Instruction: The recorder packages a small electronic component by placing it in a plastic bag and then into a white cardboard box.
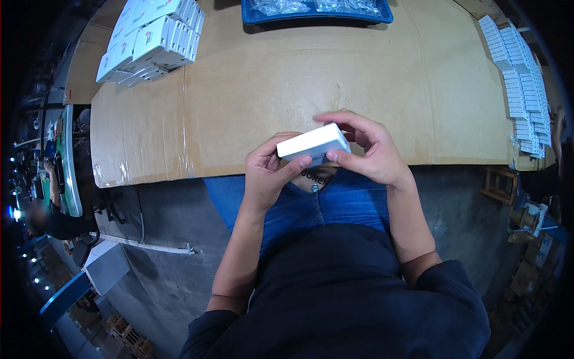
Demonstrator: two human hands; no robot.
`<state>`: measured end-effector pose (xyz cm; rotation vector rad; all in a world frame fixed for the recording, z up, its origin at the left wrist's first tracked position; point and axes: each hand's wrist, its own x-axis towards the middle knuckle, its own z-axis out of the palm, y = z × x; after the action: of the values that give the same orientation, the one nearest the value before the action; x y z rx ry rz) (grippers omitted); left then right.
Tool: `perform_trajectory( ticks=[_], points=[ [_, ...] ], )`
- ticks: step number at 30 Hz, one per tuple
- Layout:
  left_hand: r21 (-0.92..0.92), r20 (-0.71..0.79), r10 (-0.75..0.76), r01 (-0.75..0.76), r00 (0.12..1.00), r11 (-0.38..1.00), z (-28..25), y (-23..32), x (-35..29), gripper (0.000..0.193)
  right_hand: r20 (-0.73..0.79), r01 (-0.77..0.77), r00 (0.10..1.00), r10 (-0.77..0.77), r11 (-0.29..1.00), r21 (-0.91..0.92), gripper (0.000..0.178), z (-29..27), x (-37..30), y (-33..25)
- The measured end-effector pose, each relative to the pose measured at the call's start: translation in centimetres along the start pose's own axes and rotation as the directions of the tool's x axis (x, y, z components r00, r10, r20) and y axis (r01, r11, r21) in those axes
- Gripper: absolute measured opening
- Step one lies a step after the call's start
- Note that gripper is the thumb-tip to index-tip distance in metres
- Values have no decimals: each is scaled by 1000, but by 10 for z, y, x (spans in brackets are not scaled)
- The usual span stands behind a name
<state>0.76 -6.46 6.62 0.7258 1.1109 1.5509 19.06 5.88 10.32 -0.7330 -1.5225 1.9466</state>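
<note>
A small white box [312,143] is held up between my two hands, just over the near edge of the cardboard-covered table [269,96]. My left hand [269,164] grips its left end, thumb on the near face and fingers behind. At the other end, the thumb of my right hand [373,149] presses the near lower corner while its fingers curve over the far side. Dark print shows faintly on the face toward me. Whether the flap at the right end is closed, I cannot tell.
White boxes [152,42] are stacked at the far left of the table. Further stacks of white boxes [517,84] line the right edge. A blue tray [317,18] with clear plastic packets [347,6] stands at the far side. Off to the left, another person [57,209] sits by a green-topped table [69,161].
</note>
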Motion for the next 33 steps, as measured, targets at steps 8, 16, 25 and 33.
perform_trajectory(
  ticks=[8, 16, 25, 33],
  points=[
    [73, 55, -36, 32, 998, 997, -7, -19, 0, 29, 227, 129, 973, -38, 906, -404, 29, -24, 8, 20],
    [171, 55, -237, 225, 970, 959, 2, -5, -3, 36, 235, -7, 966, 109, 918, -396, 38, -18, 8, 13],
    [111, 31, -1, -2, 1000, 994, 2, 6, -1, 35, 149, 134, 985, -92, 942, -308, 37, -9, 9, -4],
    [449, 53, -49, 20, 997, 893, 0, -7, 5, 25, 126, 67, 992, -22, 930, -361, 27, -21, 8, 35]
  ],
)
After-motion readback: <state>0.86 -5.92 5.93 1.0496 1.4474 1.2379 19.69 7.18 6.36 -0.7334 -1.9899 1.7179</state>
